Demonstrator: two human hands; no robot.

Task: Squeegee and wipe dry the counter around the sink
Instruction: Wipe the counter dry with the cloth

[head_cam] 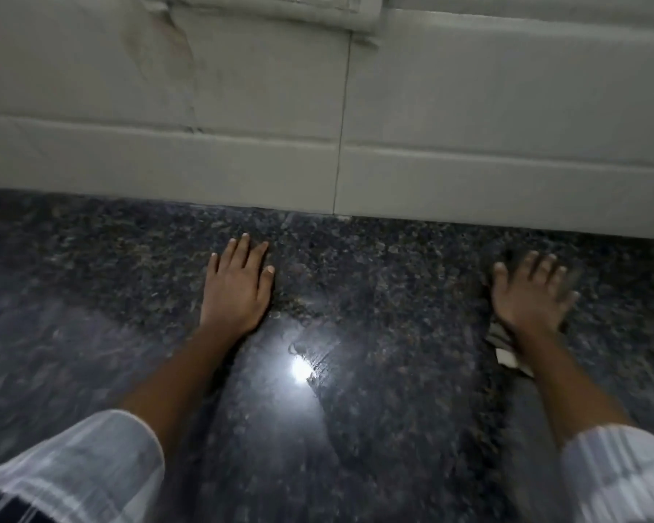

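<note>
Your left hand point(238, 286) lies flat, fingers straight, on the dark bench point(386, 281). Your blurred right hand point(531, 292) presses spread fingers on a cloth point(506, 351), mostly hidden beneath it. Wet streaks could remain near the glare if the cloth bunches. No sink or squeegee shows.
</note>
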